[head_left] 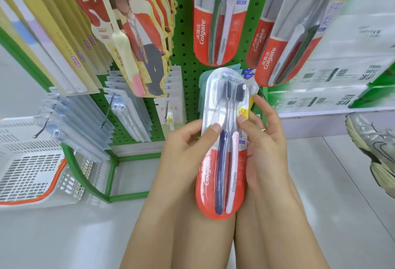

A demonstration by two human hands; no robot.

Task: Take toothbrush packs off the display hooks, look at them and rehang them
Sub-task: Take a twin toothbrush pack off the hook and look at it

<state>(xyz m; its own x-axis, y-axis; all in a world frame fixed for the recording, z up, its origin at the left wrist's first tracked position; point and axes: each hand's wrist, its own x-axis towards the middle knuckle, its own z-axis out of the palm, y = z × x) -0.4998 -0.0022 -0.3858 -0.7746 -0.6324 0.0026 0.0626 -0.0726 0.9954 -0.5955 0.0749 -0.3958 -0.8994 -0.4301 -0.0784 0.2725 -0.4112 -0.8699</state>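
Here both hands, left [188, 140] and right [265, 138], grip a red "Colgate" two-toothbrush pack [220, 151] by its edges.

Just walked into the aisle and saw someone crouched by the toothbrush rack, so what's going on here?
A person is holding a two-brush toothbrush pack in both hands, off the hooks and facing up as if being looked over. The left hand pinches its left edge, thumb on the front; the right hand grips the right edge. Similar red packs hang on the green pegboard above. Nothing is being rehung yet.
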